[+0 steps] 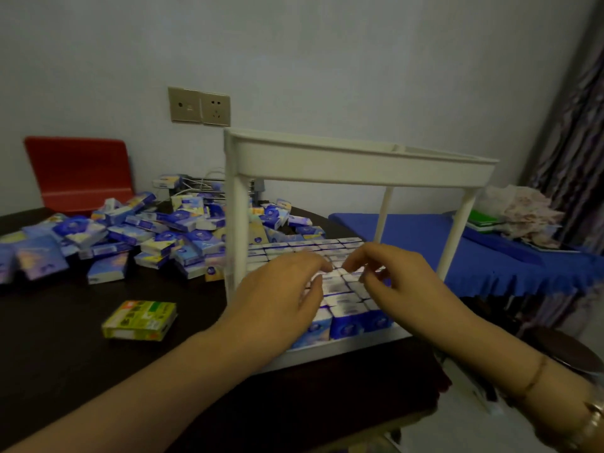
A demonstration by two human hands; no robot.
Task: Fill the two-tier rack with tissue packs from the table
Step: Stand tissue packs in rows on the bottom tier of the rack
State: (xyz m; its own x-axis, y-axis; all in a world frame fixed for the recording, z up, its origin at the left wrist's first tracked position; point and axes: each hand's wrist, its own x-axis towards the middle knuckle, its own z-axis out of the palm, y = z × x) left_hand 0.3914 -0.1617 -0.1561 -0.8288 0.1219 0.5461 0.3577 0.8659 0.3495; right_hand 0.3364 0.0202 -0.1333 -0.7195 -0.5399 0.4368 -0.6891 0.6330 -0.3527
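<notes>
A white two-tier rack [359, 165] stands on the dark table [65, 354]. Its lower tier holds rows of blue-and-white tissue packs [346, 318] standing on edge. Both hands reach under the upper tier. My left hand [277, 299] and my right hand [392, 276] rest their fingertips on the tops of the packs in the middle rows, fingers curled. Whether either hand pinches a pack is hidden by the fingers. The upper tier's inside is out of sight. A loose pile of tissue packs [157, 233] lies on the table left of the rack.
A yellow-green box [140, 320] lies on the table near the left forearm. A red chair back [78, 171] stands behind the pile. To the right sits a blue-covered surface [510, 253] with crumpled paper and a green item. A wall socket [199, 106] is behind.
</notes>
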